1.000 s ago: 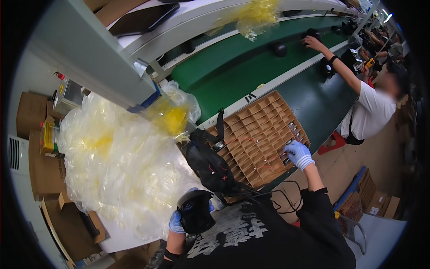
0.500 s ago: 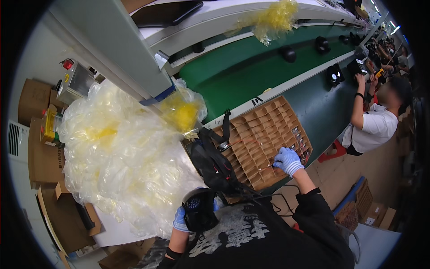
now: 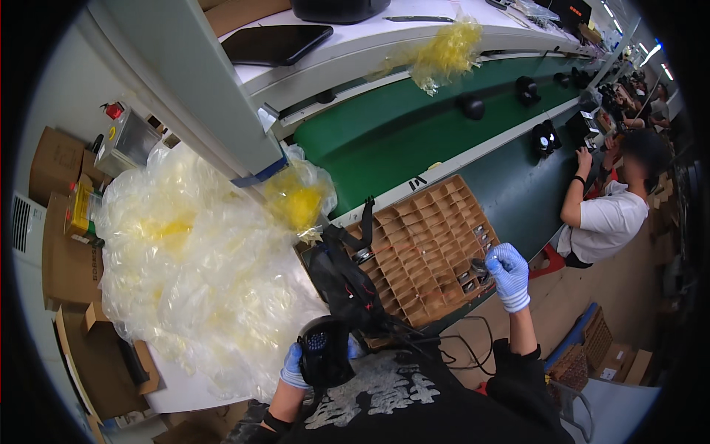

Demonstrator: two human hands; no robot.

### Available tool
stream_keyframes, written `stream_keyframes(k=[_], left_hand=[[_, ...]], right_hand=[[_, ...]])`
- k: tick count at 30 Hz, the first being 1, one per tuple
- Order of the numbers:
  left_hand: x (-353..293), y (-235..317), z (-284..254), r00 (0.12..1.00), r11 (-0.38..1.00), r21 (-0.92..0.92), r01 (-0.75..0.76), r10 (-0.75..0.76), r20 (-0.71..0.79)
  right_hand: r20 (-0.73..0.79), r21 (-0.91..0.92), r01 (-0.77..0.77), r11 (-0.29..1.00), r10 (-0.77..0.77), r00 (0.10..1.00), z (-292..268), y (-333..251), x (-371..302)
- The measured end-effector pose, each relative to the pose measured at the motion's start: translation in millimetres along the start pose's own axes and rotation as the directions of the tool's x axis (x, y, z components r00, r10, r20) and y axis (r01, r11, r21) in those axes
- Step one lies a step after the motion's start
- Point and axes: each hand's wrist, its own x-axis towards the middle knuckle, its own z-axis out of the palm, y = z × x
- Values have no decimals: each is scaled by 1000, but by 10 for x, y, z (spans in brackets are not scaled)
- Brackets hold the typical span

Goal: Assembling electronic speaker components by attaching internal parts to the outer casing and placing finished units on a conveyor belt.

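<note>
My left hand [image 3: 294,368] grips a black rounded shell [image 3: 325,351] with a patch of small holes, close to my body. My gloved right hand [image 3: 509,275] is raised over the right side of a divided cardboard tray [image 3: 414,229]. Its fingertips are pinched together, and a small round metallic part [image 3: 479,268] hangs just beside them. More small metallic parts lie in the tray's right-hand cells; thin red wires cross other cells. A black bag-like item with straps [image 3: 344,285] covers the tray's left edge.
Clear plastic bags [image 3: 200,281] are heaped on the left. Beyond the tray runs a green conveyor belt [image 3: 370,140] carrying black shells [image 3: 470,107]. A grey post [image 3: 192,89] rises at the left. A co-worker [image 3: 606,214] works on the right. Black cables [image 3: 470,348] loop beside me.
My right hand has lifted from the tray's cells and moved right, with the small round part at its fingertips. The left hand still holds the black shell in nearly the same place.
</note>
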Motion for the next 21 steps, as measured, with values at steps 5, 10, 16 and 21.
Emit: stream_keyframes(k=[5, 10, 16, 21], left_hand=[[48, 53, 163, 994, 997, 79, -24, 15, 112], [-87, 117, 338, 987, 994, 32, -103, 98, 124], [-222, 123, 321, 987, 996, -16, -92, 93, 131], [-250, 66, 372, 984, 992, 27, -124, 120, 131]], right_hand=[[183, -49, -37, 998, 45, 982, 326, -282, 141], [332, 197, -439, 876, 362, 871, 683, 113, 241], [276, -266, -450, 852, 515, 812, 754, 904, 130], [380, -709, -70, 702, 463, 800, 1389, 359, -175]])
